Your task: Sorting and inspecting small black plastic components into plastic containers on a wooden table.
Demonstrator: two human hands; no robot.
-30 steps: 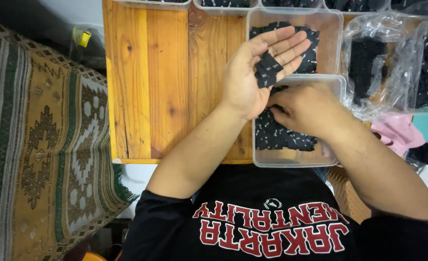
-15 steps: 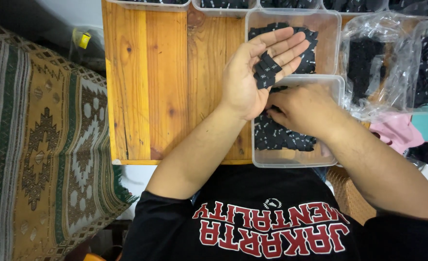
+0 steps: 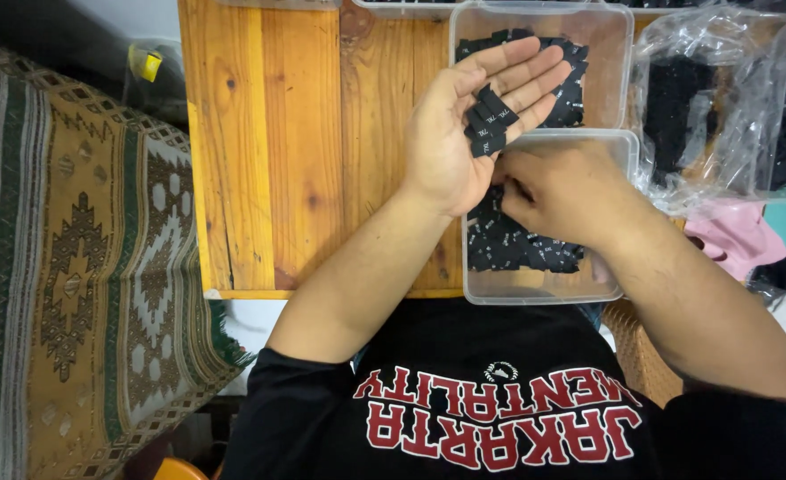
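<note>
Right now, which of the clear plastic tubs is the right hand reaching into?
The near tub, closest to the person's chest; the right hand dips into its black labels. The far tub beyond it sits behind the open left hand.

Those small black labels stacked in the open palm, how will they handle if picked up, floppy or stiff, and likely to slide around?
The black labels look thin and flat, so probably floppy and very light. They lie loosely fanned on the open left hand, so tilting would likely spill them. The right hand digs in the clear tub where they lie jumbled, suggesting they slide apart easily.
</note>
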